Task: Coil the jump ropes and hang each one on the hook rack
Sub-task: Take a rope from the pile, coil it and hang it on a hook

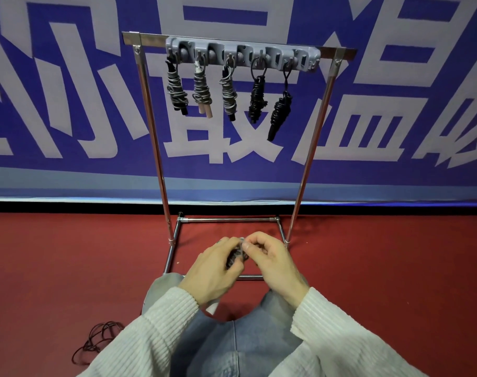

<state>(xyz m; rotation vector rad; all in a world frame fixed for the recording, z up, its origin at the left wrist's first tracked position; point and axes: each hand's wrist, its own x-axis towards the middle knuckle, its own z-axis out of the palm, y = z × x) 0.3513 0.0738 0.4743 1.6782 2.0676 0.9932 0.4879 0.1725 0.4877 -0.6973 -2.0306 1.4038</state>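
Setting: indoor sports or activity hall, likely a gym corner. Evidence: red carpeted floor (381,268); large blue banner (68,164) with pale block characters across the back wall; freestanding chrome stand (155,148) carrying a grey hook rack (242,54) hung with coiled jump ropes (227,91).

A red carpeted floor (381,268) is carrying everything here, running back to a black strip along the foot of a blue banner. The chrome stand (229,220) is standing on it with its rectangular base frame lying flat, and a loose dark jump rope (96,341) is lying tangled on the carpet at lower left, well apart from the stand.
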